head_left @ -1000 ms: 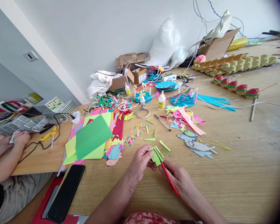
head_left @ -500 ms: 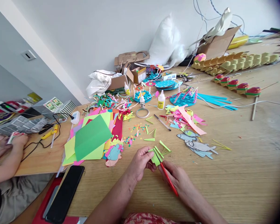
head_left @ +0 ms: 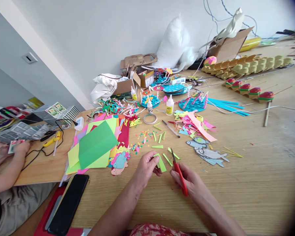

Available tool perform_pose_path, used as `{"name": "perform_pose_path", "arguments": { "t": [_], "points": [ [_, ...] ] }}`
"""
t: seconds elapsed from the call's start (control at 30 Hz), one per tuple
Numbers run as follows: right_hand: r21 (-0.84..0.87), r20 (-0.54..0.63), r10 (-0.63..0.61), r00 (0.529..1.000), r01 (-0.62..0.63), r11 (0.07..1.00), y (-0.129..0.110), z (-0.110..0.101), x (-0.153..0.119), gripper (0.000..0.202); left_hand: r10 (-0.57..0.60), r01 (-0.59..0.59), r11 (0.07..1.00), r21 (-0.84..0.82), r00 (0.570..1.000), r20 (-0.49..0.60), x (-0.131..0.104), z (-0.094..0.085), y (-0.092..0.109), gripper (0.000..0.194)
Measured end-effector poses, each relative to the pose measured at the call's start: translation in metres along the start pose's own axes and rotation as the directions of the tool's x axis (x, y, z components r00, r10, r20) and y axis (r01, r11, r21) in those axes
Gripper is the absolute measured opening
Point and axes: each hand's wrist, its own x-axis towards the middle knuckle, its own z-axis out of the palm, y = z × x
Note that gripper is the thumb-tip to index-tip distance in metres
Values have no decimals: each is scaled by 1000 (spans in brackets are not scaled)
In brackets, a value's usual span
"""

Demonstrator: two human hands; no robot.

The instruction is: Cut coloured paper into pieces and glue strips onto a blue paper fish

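Note:
My left hand [head_left: 147,166] pinches a small piece of light green paper [head_left: 161,165] between thumb and fingers. A little to its right, my right hand [head_left: 186,177] is closed round the red handles of a pair of scissors [head_left: 179,173]. The blades point up and away from me, apart from the paper, and look closed or nearly so. Just beyond both hands, several narrow green paper strips [head_left: 167,159] lie loose on the table. The fingertips of my left hand are partly hidden behind the paper.
Coloured paper sheets [head_left: 98,144] are stacked at left, with fish cutouts [head_left: 120,162] beside them. Grey fish cutouts [head_left: 208,153] and paper scraps [head_left: 196,126] lie at right. Glue bottles [head_left: 169,106] stand farther back. A phone [head_left: 68,203] rests near left; a co-worker's hands [head_left: 21,147] are beyond.
The scissors have come out of the green paper and moved right with my right hand. The held paper is narrower, and another cut strip lies on the table.

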Motion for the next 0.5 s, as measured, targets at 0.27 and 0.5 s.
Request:
{"name": "perform_pose_path", "arguments": {
  "t": [0.27,0.5],
  "points": [
    [297,-28,-6,1000,14,955,-17,6,10,29,99,-104,986,129,994,44,-5,3,4,24],
    [257,-101,-35,994,60,964,-18,7,16,29,97,-112,986,121,988,120,-12,4,1,19]
  ]
}}
